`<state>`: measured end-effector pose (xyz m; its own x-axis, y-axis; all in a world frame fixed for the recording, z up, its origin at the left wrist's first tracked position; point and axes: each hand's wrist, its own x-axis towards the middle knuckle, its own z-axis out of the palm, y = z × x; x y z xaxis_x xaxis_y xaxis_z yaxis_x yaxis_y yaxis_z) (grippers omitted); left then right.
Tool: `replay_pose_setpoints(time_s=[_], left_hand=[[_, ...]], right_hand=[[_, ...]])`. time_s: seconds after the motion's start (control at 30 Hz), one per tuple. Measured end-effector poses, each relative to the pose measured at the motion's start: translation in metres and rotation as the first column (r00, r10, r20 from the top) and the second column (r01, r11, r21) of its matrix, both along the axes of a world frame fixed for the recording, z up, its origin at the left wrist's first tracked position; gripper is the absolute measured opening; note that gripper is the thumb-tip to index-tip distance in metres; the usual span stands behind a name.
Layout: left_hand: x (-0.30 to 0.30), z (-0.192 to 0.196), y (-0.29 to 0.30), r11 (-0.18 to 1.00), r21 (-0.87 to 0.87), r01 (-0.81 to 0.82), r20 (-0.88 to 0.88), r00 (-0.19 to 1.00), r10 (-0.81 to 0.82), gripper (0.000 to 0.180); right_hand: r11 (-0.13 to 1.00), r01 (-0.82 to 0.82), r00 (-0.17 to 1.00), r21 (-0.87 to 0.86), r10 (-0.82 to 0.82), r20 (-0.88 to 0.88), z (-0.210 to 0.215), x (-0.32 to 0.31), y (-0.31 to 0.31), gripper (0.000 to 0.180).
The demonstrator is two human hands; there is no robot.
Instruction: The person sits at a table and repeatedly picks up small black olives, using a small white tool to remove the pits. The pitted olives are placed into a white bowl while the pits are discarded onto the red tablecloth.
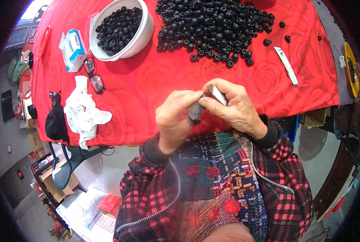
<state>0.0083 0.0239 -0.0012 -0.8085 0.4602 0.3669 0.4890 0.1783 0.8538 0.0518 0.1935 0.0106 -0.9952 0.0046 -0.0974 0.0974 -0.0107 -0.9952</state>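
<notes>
My two hands meet over the near edge of the red cloth. My left hand (175, 117) is closed, its fingertips against a dark grey, rough-looking piece (195, 113); its kind is unclear, and the fingers partly cover it. My right hand (236, 104) is closed round a flat, silvery blade-like tool (218, 95), with its thumb and fingertips touching the left hand's fingers. Beyond the hands lies a wide heap of small round black caps (208, 28) with hollow centres. More such caps fill a white bowl (147, 30) at the far left.
Left on the red tablecloth (159, 76) are a blue-and-white box (73, 50), black-framed glasses (94, 76), a white cloth (83, 111) and a black cloth item (56, 121). A narrow white strip (286, 65) lies at right. Farther right stands a yellow dish (347, 86) with dark pieces.
</notes>
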Motion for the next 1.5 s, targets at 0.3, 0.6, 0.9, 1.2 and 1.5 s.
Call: replay_pose_setpoints(time_s=[0.3,0.6,0.9,1.2,1.5], left_hand=[[-0.001,0.010,-0.019,0.894,0.445,-0.058,0.886,0.175,-0.430,0.018],[0.001,0.012,-0.011,0.881,0.469,-0.068,0.883,0.080,-0.463,0.017],[0.011,0.012,-0.016,0.830,0.545,-0.122,0.827,0.243,-0.507,0.021],[0.004,0.017,-0.018,0.873,0.487,-0.016,0.814,0.370,-0.447,0.022],[0.005,0.015,-0.016,0.883,0.468,-0.017,0.799,0.434,-0.415,0.024]], right_hand=[[0.927,-0.136,0.822,0.349,0.302,-0.483,0.002,-0.002,0.014,0.030],[0.892,0.076,0.762,0.446,0.237,-0.603,-0.004,0.009,0.010,0.036],[0.855,0.288,0.628,0.432,0.172,-0.759,-0.001,0.012,-0.002,0.029],[0.975,-0.143,0.969,0.168,0.173,-0.178,0.027,0.014,0.017,0.017],[0.958,-0.052,0.941,0.282,0.141,-0.306,0.007,0.007,0.011,0.014]])
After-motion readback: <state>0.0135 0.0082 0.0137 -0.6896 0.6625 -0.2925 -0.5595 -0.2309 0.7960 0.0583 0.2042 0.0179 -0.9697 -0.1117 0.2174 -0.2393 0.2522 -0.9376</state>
